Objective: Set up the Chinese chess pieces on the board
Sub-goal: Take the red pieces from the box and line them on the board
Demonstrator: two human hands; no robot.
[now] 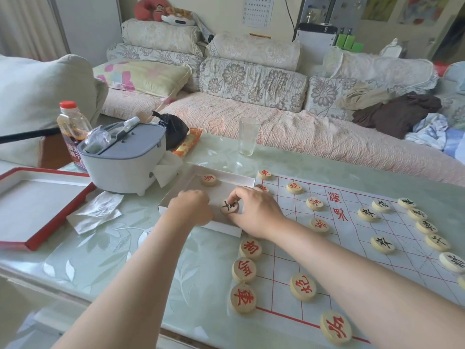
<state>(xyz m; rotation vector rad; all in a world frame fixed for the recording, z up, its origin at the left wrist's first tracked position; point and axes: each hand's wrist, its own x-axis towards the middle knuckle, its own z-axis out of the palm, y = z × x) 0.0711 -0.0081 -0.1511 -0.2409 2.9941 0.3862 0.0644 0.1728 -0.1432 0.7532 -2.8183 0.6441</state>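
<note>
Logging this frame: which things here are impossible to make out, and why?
1. The left hand, head view: its fingers reach into the white box behind the hand's own back, so any piece held is hidden.
2. A red piece at the board edge: the right hand, pinching the black-lettered piece, covers most of it.
3. The board's right side: cut off by the frame edge; the right forearm hides more.

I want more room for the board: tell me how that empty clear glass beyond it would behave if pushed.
The glass looks tall, narrow and empty, so probably light and apt to tip if pushed near its rim. The table cover looks glossy, so a low push would likely slide it. It may be fragile.
</note>
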